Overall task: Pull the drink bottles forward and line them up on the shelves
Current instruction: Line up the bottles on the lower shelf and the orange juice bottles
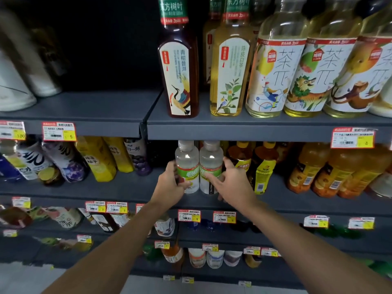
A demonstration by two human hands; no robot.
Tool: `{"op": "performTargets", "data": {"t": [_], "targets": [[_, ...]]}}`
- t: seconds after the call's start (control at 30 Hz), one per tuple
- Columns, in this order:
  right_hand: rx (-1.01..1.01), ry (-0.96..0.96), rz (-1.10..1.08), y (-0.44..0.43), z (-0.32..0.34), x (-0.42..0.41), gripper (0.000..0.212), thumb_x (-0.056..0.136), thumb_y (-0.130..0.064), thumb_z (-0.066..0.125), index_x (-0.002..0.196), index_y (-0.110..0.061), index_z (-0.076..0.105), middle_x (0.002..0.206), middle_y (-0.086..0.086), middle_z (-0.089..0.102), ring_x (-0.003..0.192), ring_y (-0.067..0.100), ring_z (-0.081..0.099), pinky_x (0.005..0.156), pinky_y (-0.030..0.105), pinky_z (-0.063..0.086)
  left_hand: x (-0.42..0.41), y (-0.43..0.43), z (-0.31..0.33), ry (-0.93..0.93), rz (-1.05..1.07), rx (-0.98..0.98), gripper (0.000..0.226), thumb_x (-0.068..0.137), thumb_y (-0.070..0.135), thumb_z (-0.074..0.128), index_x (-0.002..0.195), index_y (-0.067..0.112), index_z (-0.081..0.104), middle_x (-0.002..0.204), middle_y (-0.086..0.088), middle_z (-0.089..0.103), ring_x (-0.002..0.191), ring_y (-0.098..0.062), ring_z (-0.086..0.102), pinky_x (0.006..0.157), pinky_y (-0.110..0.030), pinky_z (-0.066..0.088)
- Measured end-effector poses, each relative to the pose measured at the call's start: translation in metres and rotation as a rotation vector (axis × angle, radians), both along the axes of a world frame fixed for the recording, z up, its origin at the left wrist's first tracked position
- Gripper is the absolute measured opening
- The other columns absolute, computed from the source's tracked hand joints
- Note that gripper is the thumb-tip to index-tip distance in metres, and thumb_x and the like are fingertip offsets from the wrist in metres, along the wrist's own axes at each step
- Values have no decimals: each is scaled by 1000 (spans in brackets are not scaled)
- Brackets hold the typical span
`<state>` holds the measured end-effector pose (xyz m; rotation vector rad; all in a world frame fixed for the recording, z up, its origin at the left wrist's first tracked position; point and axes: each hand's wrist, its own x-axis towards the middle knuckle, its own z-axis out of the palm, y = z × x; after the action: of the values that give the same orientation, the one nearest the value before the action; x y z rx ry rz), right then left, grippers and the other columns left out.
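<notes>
Bottles, two clear ones with green labels, stand upright and touching at the front of the grey shelf; I take this pair as my landmark. Left clear bottle: my left hand grips it, thumb across the front, fingers wrapped round its far side. Right clear bottle: my right hand is spread on it, fingers fairly straight, thumb against its right side, forefinger lying over the label. Some blur on that hand.

Just right of the pair: dark bottles with yellow labels, set further back. Beyond those, orange drink bottles. Directly above the pair, one shelf up: dark tea bottle. Just below the pair, on the next shelf edge: price tag.
</notes>
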<state>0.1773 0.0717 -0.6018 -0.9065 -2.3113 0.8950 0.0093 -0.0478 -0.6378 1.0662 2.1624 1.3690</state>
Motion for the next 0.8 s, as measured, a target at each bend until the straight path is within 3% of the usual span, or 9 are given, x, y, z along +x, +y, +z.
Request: {"op": "performTargets", "data": {"t": [0.1, 0.2, 0.3, 0.43, 0.53, 0.63, 0.7, 0.8], "targets": [[-27, 52, -50, -11, -22, -1, 80, 88, -48, 71, 150, -13, 33, 75, -2, 67, 59, 8, 66, 59, 35, 61, 5, -3, -9, 27, -4, 61, 64, 83, 18, 81, 134, 27, 45, 115, 18, 65, 106, 11, 60, 90, -13, 52], [-71, 52, -118, -17, -42, -7, 77, 87, -54, 70, 145, -14, 40, 97, 3, 69, 84, 17, 70, 69, 40, 61, 12, 1, -17, 58, 63, 120, 73, 72, 36, 89, 132, 32, 47, 120, 20, 52, 108, 3, 58, 78, -6, 48], [9, 33, -171, -19, -56, -14, 72, 87, -56, 69, 137, -10, 44, 108, 7, 69, 100, 22, 68, 79, 40, 60, 17, 5, -25, 86, 160, 128, 77, 69, 37, 91, 131, 32, 46, 120, 17, 49, 107, 2, 54, 77, -7, 46], [52, 95, -182, -18, -67, -16, 59, 88, -52, 71, 125, -12, 49, 98, 1, 71, 89, 17, 70, 71, 35, 60, 16, 5, -29, 64, 185, 138, 69, 69, 36, 91, 124, 33, 50, 116, 15, 60, 102, 3, 59, 75, -6, 47], [11, 140, -90, -11, -69, -9, 48, 87, -46, 74, 120, -19, 52, 75, -14, 65, 69, -1, 65, 55, 13, 49, 11, 0, -27, 29, 149, 125, 66, 72, 28, 90, 128, 30, 55, 112, 17, 65, 99, 15, 57, 74, 0, 44], [-3, 83, -8, -2, -66, -3, 59, 86, -55, 70, 129, -22, 49, 60, -9, 62, 59, 0, 63, 50, 17, 49, 8, -8, -25, 36, 91, 103, 67, 76, 23, 87, 133, 26, 53, 117, 19, 64, 104, 19, 55, 80, 2, 42], [13, 41, -6, 0, -66, -1, 65, 83, -63, 68, 131, -23, 49, 60, -10, 63, 58, 0, 63, 54, 26, 54, 11, -12, -26, 29, 70, 100, 70, 75, 26, 88, 134, 30, 50, 120, 25, 60, 107, 19, 53, 81, 3, 40], [62, -16, -40, -1, -69, 1, 59, 76, -67, 69, 118, -28, 55, 71, -19, 61, 68, -2, 61, 58, 20, 49, 17, -14, -32, 61, 89, 42, 75, 71, 34, 90, 132, 31, 48, 119, 24, 56, 104, 18, 51, 82, -3, 43]]}}
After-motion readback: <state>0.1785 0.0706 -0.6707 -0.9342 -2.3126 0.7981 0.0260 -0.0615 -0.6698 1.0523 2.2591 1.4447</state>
